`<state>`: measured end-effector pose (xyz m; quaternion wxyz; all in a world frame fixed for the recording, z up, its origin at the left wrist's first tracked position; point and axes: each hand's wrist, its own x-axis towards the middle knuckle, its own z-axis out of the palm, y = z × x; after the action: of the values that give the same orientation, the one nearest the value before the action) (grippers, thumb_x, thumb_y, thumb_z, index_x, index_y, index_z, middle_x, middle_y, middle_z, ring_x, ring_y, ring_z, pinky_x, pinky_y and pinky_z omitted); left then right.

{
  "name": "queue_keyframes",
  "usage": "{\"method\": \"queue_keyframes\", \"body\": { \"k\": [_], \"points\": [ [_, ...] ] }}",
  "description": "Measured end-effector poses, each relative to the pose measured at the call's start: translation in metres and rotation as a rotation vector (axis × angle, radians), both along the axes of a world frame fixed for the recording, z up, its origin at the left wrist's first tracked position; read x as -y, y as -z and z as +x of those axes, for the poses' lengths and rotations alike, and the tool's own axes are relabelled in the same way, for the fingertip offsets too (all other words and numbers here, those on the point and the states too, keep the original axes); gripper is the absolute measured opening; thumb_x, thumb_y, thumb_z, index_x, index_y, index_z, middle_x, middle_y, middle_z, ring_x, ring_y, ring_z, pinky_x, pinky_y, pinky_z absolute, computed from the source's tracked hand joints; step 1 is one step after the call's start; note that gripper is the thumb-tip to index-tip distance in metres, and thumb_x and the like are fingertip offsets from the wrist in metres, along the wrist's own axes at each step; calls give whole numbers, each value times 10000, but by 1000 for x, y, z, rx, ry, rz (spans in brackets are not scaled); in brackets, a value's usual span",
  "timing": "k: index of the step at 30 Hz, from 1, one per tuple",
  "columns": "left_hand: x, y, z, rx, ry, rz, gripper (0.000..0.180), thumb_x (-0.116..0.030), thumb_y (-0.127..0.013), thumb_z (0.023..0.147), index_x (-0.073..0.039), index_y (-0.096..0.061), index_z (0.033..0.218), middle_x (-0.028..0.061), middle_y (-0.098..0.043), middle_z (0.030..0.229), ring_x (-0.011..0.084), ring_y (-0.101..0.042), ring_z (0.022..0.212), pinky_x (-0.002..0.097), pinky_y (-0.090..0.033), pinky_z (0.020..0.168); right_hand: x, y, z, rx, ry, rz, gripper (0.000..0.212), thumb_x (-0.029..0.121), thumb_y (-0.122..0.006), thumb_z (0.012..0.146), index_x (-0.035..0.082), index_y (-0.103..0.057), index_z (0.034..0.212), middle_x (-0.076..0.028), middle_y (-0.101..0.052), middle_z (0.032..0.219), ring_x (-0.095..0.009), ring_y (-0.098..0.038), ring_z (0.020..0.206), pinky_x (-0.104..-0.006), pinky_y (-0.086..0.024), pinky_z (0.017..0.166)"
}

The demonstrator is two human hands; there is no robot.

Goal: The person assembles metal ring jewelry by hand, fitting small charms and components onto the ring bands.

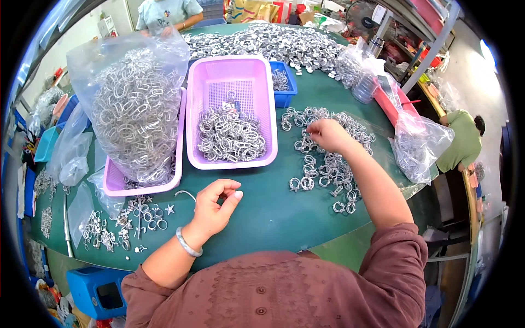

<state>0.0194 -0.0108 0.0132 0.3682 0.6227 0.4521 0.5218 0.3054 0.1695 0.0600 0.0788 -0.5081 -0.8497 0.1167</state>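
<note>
My right hand (328,135) reaches into a loose spread of silver metal rings and clasps (333,169) on the green table. Its fingers are bent together at the spread's left side; whatever they pinch is hidden. My left hand (216,206), with a pale bangle (188,243) on its wrist, hovers over bare tabletop with thumb and fingers apart, nothing visible in it. In front of it stands a pink plastic basket (272,115) with a heap of silver clasps (232,136) in its near half. A thin curved pale piece (186,193) lies beside my left hand.
Left, a big clear bag of metal rings (134,109) fills another pink basket (109,186). Small rings and charms (131,221) lie front left. Beyond are a blue bin (287,95), a wide pile of silver pieces (262,44) and a person (167,13). Bags (418,147) stand right.
</note>
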Motion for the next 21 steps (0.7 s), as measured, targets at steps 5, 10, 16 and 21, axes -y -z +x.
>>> {"method": "queue_keyframes", "body": {
  "k": [5,10,16,21],
  "points": [
    [0,2,0,-16,7,0,127,-42,-605,820,4,-580,935,-5,-567,755,52,-511,684,199,-430,627,29,14,0,27,-123,199,202,114,-634,730,114,-649,932,-96,-541,881,-279,-551,894,-375,-452,784],
    [0,3,1,-8,16,0,120,-45,-601,825,3,-581,933,-6,-568,758,54,-512,687,200,-430,625,31,20,-5,42,-200,328,141,104,-631,725,121,-659,861,-45,-534,877,-236,-510,905,-362,-411,803],
    [1,2,0,-5,15,-7,123,-47,-602,826,2,-584,938,-3,-574,757,56,-517,689,203,-431,624,35,-4,-8,-300,-139,163,70,13,-550,751,11,-590,808,-132,-557,882,-316,-543,852,-368,-447,763],
    [2,-3,2,-30,18,71,195,-15,-597,805,2,-580,998,32,-552,806,90,-530,726,222,-446,652,65,-31,-27,-738,-91,-398,80,42,-541,819,0,-580,875,6,-563,744,-48,-479,676,-222,-414,606]
  ]
}}
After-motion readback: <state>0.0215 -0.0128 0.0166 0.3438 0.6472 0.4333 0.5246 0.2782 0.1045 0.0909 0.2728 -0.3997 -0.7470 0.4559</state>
